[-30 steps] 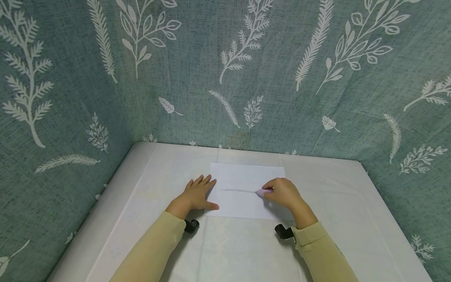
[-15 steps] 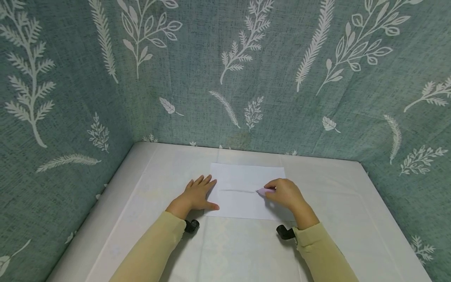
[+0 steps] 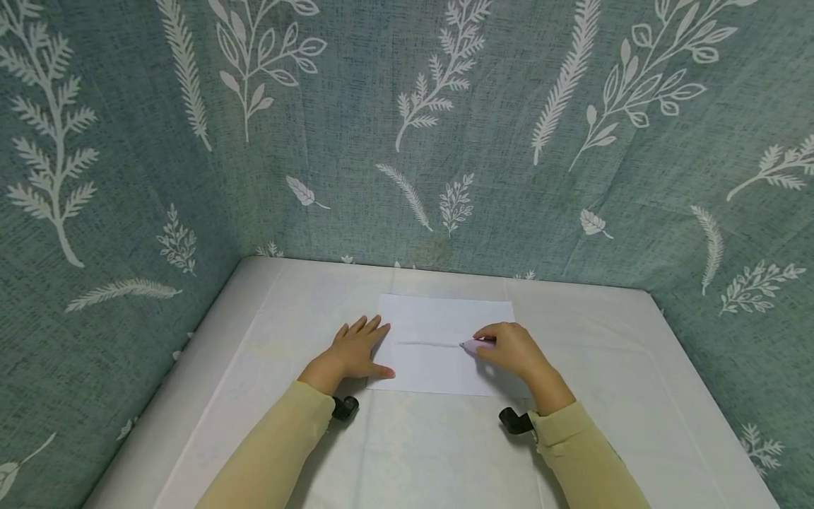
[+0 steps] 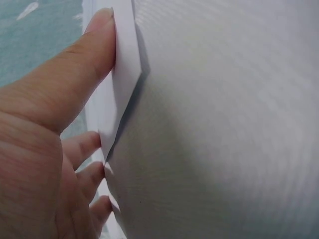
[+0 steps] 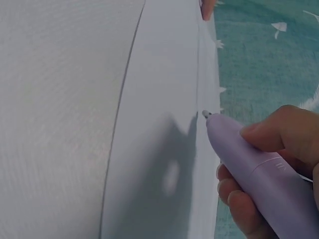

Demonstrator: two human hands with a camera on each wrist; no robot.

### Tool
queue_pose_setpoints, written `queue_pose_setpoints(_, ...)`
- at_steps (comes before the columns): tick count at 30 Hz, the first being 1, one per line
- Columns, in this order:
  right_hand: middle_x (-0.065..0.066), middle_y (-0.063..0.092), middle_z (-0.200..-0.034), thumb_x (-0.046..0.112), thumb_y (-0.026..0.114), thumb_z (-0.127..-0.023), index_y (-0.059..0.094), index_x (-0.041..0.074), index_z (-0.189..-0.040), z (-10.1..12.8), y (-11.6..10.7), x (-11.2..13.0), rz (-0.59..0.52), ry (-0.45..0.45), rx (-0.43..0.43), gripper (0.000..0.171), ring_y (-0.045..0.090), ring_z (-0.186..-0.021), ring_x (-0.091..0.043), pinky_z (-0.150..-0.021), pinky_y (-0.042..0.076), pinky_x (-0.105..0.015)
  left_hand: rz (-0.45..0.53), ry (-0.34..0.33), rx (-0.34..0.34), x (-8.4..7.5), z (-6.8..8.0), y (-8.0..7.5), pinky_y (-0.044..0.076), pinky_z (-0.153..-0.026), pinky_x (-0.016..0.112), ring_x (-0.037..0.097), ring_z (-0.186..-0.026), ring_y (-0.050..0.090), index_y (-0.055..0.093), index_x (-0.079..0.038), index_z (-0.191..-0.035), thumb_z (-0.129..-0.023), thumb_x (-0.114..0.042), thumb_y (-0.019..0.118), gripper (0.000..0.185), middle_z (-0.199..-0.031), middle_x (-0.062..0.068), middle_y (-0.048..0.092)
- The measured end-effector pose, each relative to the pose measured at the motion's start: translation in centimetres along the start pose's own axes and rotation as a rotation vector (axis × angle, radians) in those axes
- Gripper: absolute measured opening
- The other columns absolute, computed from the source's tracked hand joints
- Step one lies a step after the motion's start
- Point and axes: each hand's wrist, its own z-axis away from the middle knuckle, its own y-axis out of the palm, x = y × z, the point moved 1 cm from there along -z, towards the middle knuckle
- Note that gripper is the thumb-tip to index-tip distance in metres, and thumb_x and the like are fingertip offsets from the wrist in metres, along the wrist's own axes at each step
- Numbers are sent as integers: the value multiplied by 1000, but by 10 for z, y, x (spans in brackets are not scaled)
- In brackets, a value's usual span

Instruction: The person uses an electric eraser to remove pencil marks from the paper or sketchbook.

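Note:
A white sheet of paper (image 3: 432,371) lies on the table, bearing a thin grey line (image 3: 422,343) across its middle. My left hand (image 3: 352,357) rests on its left edge with fingers spread; in the left wrist view the thumb (image 4: 84,62) presses along the paper's border. My right hand (image 3: 511,348) holds a thick, lilac, pen-shaped electric eraser (image 5: 249,159), pinched between thumb and fingers. Its small pale tip (image 5: 206,114) points left, right at the right end of the line. The rear of the eraser is hidden in the hand.
A white cloth (image 3: 432,459) covers the table. Green leaf-patterned fabric (image 3: 356,106) rises behind it and at both sides. A black wrist-camera mount (image 3: 346,408) sits on the left wrist, another mount (image 3: 515,421) on the right.
My right hand shifts the eraser tip slightly to the right, then back left to the line's end. The left hand and the paper stay in place.

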Motion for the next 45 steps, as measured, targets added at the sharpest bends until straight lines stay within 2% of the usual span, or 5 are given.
queue_pose_setpoints(14, -6, 75, -103, 14, 75, -86, 81, 11, -101, -1, 6, 6, 45, 2, -17, 17, 69, -96, -26, -85, 54, -44, 6, -4, -7, 0, 1, 2, 7, -120, 60, 37, -153, 9, 31, -15, -159, -79, -60, 77, 103, -166, 11, 17)
queue_pose_setpoints(20, -8, 75, -107, 14, 75, -86, 81, 11, -102, 0, 6, 7, 42, 30, -17, 17, 68, -102, -30, -89, 54, -46, 20, -4, -11, -2, 3, 0, 7, -120, 60, 37, -153, 10, 31, -15, -159, -79, -59, 78, 103, -166, 11, 18)
queue_pose_setpoints(35, -6, 76, -102, 10, 78, -85, 81, 11, -101, 0, 6, 7, 47, -24, 2, 16, 69, -98, -27, -87, 54, -45, 10, -2, 1, -2, 2, -2, 7, -120, 60, 37, -153, 9, 30, -15, -159, -79, -59, 77, 103, -166, 11, 17)
queue_pose_setpoints(45, -6, 76, -102, 10, 77, -86, 81, 12, -100, -2, 5, 5, 42, -17, -11, 15, 70, -98, -27, -85, 55, -44, 5, 10, -3, -1, 0, -1, 9, -119, 61, 38, -152, 11, 32, -14, -159, -79, -60, 78, 103, -166, 12, 18)
